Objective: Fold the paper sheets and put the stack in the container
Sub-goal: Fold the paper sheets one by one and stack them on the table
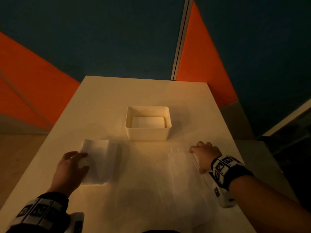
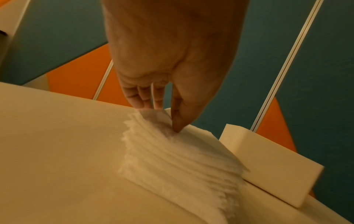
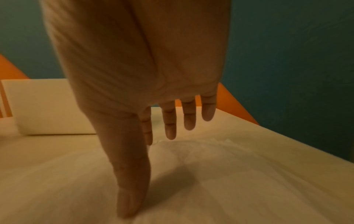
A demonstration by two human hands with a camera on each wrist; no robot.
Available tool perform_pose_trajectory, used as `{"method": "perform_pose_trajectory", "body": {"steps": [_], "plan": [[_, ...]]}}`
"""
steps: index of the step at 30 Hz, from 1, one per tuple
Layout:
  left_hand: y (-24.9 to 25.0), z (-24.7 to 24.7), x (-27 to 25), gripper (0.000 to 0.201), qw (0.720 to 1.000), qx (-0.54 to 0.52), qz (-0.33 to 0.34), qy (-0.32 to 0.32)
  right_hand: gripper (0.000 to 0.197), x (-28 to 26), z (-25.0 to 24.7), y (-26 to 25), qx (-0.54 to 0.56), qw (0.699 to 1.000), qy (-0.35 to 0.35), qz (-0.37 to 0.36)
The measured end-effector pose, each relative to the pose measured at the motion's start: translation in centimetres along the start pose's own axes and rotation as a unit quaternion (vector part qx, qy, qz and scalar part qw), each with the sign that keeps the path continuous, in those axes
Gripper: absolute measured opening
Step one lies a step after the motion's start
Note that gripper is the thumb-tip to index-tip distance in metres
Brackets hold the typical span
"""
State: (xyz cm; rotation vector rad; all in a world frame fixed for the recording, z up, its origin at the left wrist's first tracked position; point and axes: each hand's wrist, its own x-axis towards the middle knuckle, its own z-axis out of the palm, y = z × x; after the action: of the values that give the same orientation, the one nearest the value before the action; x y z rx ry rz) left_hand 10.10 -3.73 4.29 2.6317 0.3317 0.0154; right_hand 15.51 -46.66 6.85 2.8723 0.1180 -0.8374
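Pinching the left edge of the paper stack (image 1: 99, 162) with the left hand (image 1: 70, 167), to the left of the container (image 1: 148, 133) and nearer to the person than it. Pressing the thumb tip on the top sheet and holding the other fingers (image 2: 141, 97) close together behind the edge, as showing in the left wrist view. Fanning the layers of the stack a little under the thumb. Resting the stack on the table (image 1: 134, 91), near the container wall but apart from it.

Pressing the right hand (image 1: 204, 155) palm down on a flat paper sheet (image 1: 176, 174), to the right of the container and nearer than it. Holding the fingers (image 3: 188, 118) straight and a little spread, with the thumb stretched out to the side, gripping nothing. Touching the sheet with the thumb tip; for the other fingertips, not possible to tell in the blurred right wrist view.

Standing upright near the middle of the table, farther away than both hands: the white container, open at the top. Lying flat on its bottom: some folded white paper (image 1: 148, 122).
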Motion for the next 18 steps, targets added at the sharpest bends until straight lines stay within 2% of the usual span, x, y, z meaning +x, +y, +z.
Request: {"method": "perform_pose_trajectory", "body": {"steps": [12,18], "plan": [[0.04,-0.01,-0.02,0.042,1.0,0.02,-0.002,-0.009,0.072,0.33,-0.5,-0.02,-0.021,0.999,-0.021,-0.013],[0.28,-0.06,-0.16,0.042,0.999,0.032,-0.012,-0.012,0.062,0.34,-0.49,0.17,-0.042,0.999,-0.014,-0.024]]}}
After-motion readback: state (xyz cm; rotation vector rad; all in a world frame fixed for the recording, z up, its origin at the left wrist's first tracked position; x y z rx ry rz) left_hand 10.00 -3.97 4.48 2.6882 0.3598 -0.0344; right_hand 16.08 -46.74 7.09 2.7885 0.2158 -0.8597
